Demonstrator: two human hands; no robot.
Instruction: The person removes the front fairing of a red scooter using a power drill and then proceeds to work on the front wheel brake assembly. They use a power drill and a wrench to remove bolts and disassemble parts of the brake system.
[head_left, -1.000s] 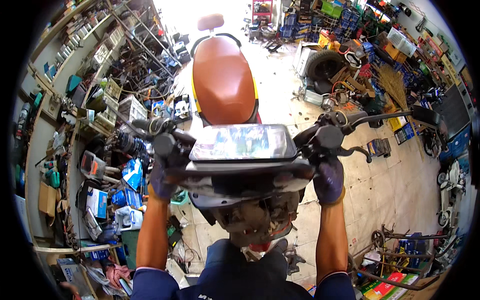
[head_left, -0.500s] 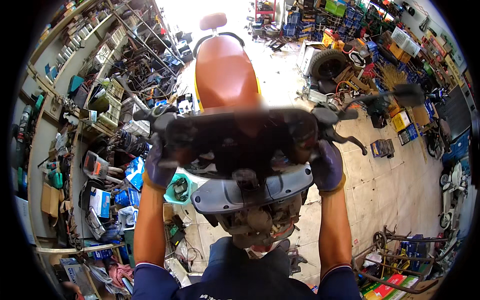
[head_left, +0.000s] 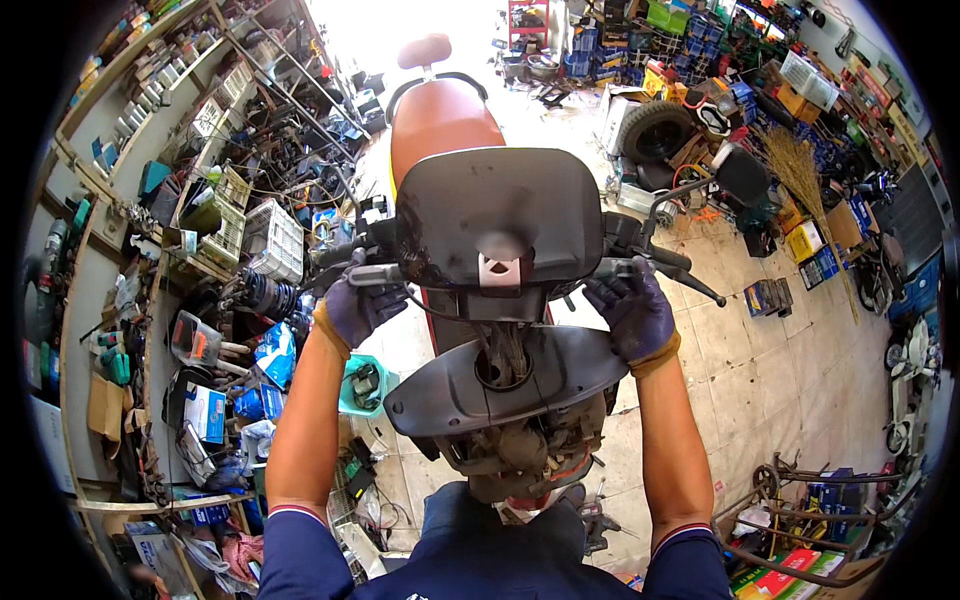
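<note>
I hold the scooter's dark handlebar cover (head_left: 500, 215) up in front of me, tilted so its bare inner side faces me and its outer face looks away toward the brown seat (head_left: 440, 125). Its long axis runs left to right, level with the handlebars, and it stands above the grey front panel (head_left: 505, 385) of the scooter, whose nose points at my body. A bundle of cables (head_left: 503, 350) drops from under the cover into the round hole of that panel.

My left hand (head_left: 362, 305), in a purple glove, is curled closed around the left grip and the cover's lower left edge. My right hand (head_left: 632, 312), gloved the same, is half open, fingers spread and pressed up against the cover's lower right edge beside the right grip and its brake lever (head_left: 690, 285). A mirror (head_left: 742, 172) sticks up on its stalk to the right.

To my left, a white plastic crate (head_left: 275, 240) sits on the shelving; I cannot make out what is in it. A teal tub (head_left: 362, 385) on the floor below my left forearm holds small dark parts. Farther right, a tyre (head_left: 658, 132) leans among boxes, and blue crates (head_left: 580, 62) stand stacked near the doorway.
</note>
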